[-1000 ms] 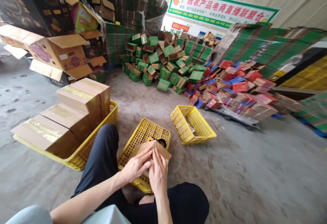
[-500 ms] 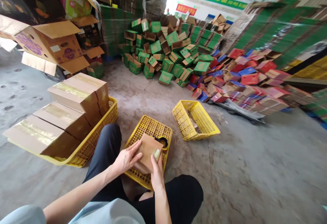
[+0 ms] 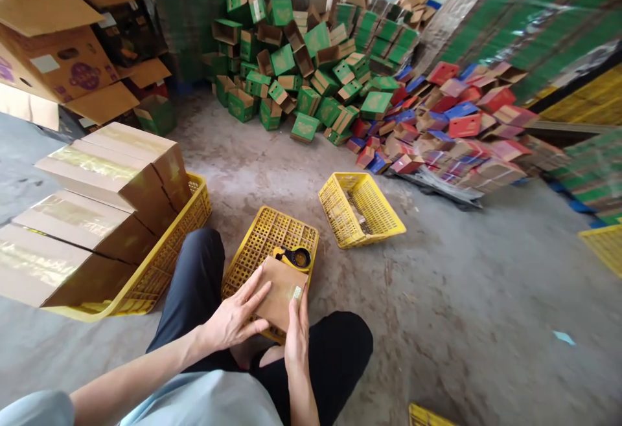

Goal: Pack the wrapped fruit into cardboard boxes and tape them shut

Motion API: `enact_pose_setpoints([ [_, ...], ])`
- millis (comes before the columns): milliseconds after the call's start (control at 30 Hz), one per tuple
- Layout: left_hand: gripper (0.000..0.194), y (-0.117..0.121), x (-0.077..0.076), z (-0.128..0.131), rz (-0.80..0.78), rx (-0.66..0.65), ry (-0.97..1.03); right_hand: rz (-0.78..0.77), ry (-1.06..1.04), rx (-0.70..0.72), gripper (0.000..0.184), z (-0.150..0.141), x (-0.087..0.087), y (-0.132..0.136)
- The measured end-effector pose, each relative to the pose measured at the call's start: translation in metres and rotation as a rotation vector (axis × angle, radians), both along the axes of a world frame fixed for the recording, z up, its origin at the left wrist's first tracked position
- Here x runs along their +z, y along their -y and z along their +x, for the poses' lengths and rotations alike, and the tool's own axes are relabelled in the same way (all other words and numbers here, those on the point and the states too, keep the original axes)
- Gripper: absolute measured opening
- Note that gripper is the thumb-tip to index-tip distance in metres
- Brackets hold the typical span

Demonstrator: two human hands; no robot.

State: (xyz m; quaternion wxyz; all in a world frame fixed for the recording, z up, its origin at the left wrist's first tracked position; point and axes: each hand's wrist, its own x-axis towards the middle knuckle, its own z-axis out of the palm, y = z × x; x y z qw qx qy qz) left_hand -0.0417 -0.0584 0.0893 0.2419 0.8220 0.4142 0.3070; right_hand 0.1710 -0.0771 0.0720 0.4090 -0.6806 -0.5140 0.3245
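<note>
A small brown cardboard box (image 3: 280, 290) is held between my two hands, over an upturned yellow plastic crate (image 3: 262, 228). My left hand (image 3: 238, 316) grips its left side, fingers stretched across the top. Along the right edge lies my right hand (image 3: 297, 332), thumb on top beside a short piece of shiny tape (image 3: 297, 292). The box's underside is hidden. Just beyond the box, a black and yellow tape dispenser (image 3: 295, 257) rests on the crate.
To my left, a yellow basket (image 3: 160, 267) holds several taped cartons (image 3: 102, 219). Another yellow basket (image 3: 383, 209) stands ahead to the right. Farther off are heaps of green boxes (image 3: 306, 127) and red and blue boxes (image 3: 464, 126). Open cartons (image 3: 58, 57) are stacked far left.
The view has tipped down and turned slightly right. Both hands keep hold of the cardboard box, which has shifted nearer me relative to the crate, and the tape dispenser shows more fully.
</note>
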Motion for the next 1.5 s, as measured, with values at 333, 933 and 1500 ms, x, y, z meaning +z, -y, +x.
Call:
enact_pose_setpoints([
  [333, 0.083, -0.015, 0.006, 0.003, 0.114, -0.033, -0.137, 0.183, 0.414, 0.150, 0.061, 0.001, 0.010, 0.029],
  [933, 0.104, -0.038, -0.005, -0.005, 0.234, -0.225, -0.107, 0.342, 0.742, 0.369, 0.073, 0.014, 0.029, 0.007],
  [1500, 0.069, -0.036, -0.001, -0.028, 0.123, -0.312, -0.024, 0.436, 0.802, 0.457, 0.065, 0.004, 0.028, 0.013],
])
